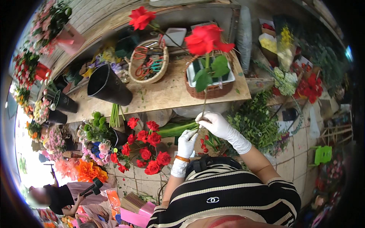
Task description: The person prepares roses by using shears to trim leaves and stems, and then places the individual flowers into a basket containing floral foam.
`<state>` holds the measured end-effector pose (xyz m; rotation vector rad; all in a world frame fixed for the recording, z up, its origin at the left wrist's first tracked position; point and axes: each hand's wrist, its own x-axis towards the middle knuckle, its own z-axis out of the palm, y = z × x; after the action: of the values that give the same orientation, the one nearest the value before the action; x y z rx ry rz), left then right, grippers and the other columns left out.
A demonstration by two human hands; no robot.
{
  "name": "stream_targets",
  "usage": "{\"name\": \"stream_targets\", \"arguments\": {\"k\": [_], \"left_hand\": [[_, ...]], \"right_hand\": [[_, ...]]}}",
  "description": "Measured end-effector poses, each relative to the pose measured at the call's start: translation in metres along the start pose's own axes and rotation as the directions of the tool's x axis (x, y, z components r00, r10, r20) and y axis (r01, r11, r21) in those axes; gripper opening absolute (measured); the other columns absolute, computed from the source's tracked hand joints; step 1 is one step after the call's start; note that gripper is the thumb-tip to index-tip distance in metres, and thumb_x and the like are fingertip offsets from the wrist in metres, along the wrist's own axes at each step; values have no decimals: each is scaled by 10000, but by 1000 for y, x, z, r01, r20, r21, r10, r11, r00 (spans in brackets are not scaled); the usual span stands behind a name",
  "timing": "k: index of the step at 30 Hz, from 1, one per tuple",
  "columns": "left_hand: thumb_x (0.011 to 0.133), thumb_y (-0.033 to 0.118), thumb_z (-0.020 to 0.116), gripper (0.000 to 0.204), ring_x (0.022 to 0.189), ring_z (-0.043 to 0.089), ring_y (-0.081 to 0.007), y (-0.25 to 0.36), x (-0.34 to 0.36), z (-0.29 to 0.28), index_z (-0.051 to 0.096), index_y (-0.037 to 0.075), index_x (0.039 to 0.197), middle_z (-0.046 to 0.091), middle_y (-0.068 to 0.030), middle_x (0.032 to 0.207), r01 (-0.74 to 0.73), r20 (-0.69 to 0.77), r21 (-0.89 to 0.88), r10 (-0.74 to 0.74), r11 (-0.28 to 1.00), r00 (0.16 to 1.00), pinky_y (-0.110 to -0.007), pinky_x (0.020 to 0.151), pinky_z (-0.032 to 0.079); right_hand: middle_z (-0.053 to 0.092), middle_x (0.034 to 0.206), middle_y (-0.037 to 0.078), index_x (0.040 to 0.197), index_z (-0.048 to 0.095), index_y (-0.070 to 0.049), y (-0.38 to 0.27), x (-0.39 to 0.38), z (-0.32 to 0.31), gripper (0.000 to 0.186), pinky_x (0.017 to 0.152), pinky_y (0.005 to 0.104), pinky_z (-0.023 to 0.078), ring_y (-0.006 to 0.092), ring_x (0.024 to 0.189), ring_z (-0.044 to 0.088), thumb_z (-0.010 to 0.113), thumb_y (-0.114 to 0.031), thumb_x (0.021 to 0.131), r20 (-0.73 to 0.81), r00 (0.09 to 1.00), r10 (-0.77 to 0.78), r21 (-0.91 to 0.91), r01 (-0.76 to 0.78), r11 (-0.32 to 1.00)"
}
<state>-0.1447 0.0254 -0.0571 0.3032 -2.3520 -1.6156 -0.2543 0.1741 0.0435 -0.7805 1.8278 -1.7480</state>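
Note:
Both of my hands wear white gloves. Between thumb and fingers, my right hand pinches the stem of a large red rose, which stands upright with a few green leaves below its bloom. Just below and to the left, my left hand is closed on the lower end of the same stem. A second red rose leans out to the upper left; where its stem ends is hidden behind the first bloom. Long striped green leaves lie just beyond my left hand. Red roses stand clustered to its left.
On the wooden workbench ahead are a wicker basket of scissors and tools, a black bucket and a brown basket. Leafy greenery lies right. Another person stands lower left; a green stool is far right.

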Motion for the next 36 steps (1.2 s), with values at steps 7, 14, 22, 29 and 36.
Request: {"name": "stream_targets", "arguments": {"k": [7,14,22,29,36], "left_hand": [[816,0,618,240,817,576,-161,35,22,17,678,41,1045,617,-88,906,-31,-51,-130,25,991,998,-256,743,462],[900,66,546,191,469,482,-71,38,0,-10,658,26,1050,542,-11,948,211,-117,-214,-239,954,964,-204,365,351],[906,73,552,170,343,439,-77,46,-17,-10,649,27,1037,591,-11,906,195,-215,-195,-236,961,948,-227,289,309],[913,94,551,155,303,419,-90,53,-14,0,641,37,1025,604,-18,827,194,-217,-183,-232,964,948,-237,260,303],[911,119,567,172,371,461,-97,23,-3,5,644,29,1036,572,-16,842,206,-193,-207,-246,957,950,-231,314,370]], "right_hand": [[626,802,38,934,602,3,-45,-7,-111,117,672,239,490,106,710,609,545,-97,912,-425,877,-224,-226,137,964],[663,849,65,964,607,-1,-93,82,-225,130,682,241,509,131,747,658,526,-86,908,-573,647,-503,-433,283,856],[645,783,44,896,610,-8,-25,167,-262,116,650,227,485,100,676,609,513,-71,890,-356,858,-369,-263,287,921],[634,766,29,883,611,-25,-8,177,-258,98,634,236,482,94,677,595,526,-72,886,-343,876,-338,-221,274,936],[620,775,28,889,605,-20,-16,174,-253,99,644,236,484,97,702,589,514,-57,899,-322,890,-323,-210,265,941]]}}
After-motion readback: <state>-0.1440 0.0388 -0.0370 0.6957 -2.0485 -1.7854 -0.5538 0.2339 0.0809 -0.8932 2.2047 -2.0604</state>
